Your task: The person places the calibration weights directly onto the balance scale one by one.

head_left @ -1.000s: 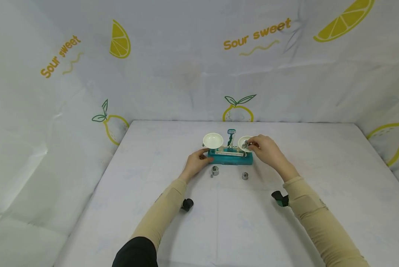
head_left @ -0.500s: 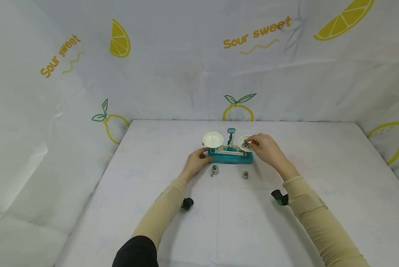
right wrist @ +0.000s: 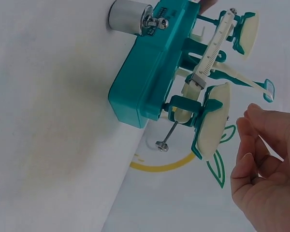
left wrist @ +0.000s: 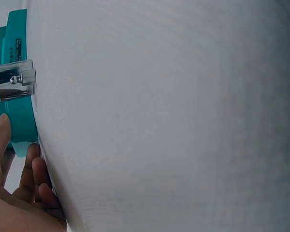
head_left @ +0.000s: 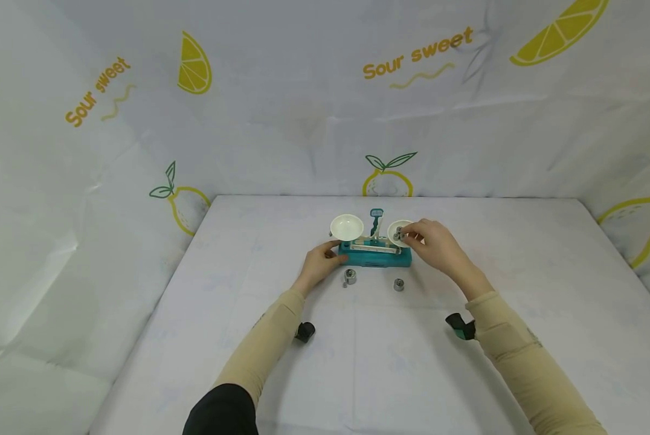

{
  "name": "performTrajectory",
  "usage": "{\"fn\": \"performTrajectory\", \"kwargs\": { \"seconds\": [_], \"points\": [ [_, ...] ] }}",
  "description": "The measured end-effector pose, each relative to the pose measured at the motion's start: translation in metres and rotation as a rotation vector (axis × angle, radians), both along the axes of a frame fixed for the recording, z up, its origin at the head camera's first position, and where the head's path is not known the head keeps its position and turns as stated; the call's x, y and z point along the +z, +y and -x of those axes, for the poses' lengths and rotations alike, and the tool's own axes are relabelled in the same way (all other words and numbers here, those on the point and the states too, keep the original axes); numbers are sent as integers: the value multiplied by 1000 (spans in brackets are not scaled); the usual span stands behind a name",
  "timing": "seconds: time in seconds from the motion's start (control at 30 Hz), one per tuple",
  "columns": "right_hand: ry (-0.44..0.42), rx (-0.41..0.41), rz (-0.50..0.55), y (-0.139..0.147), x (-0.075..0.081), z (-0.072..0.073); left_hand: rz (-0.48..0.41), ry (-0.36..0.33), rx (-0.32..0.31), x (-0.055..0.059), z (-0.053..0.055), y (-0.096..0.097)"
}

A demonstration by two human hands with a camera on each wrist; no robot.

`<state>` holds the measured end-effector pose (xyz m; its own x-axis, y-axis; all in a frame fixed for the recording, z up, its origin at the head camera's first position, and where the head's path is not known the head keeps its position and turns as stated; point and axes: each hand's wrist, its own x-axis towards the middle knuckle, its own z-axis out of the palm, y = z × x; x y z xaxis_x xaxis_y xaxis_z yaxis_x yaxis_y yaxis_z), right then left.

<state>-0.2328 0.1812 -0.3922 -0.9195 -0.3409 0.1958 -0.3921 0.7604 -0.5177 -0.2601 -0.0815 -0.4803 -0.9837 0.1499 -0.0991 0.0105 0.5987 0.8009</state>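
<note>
Head view: my teal plastic balance (head_left: 376, 259), at twelve o'clock, has small silver metal weights (head_left: 399, 234) at its round white right pan (head_left: 392, 229); silver cylinders (head_left: 350, 276) stand toward six, seemingly partway through. Left wrist: my left hand (left wrist: 17, 205), part-curled, grips the balance's end. Right wrist: my right hand (right wrist: 273, 157) nearly joins its fingertips; whether it holds anything, I can't tell.

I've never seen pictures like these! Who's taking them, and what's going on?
Somebody is wearing three cameras! One on the head looks down at everything; one on each wrist sees closer. There's no robot, just a person's bare hands. On the white tabletop stands a green balance scale with two pale pans, and shiny metal weights in front. The left hand holds one end of the scale's base. The right hand is at the right pan, where more metal pieces show; I can't tell whether it's pinching one.
</note>
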Motion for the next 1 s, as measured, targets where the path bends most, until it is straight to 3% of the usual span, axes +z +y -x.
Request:
{"fn": "performTrajectory", "kwargs": {
  "seconds": [0.23, 0.5, 0.73, 1.0],
  "points": [
    [24, 41, 6, 5, -5, -11, 5, 4, 1, 0, -1, 0],
    [-14, 87, 27, 9, -15, -19, 19, 7, 2, 2, -1, 1],
    [-104, 167, 3, 10, -28, -21, 13, 12, -1, 2, -2, 0],
    [-217, 186, -15, 6, -36, -21, 16, 16, -4, 2, -1, 0]
  ]
}}
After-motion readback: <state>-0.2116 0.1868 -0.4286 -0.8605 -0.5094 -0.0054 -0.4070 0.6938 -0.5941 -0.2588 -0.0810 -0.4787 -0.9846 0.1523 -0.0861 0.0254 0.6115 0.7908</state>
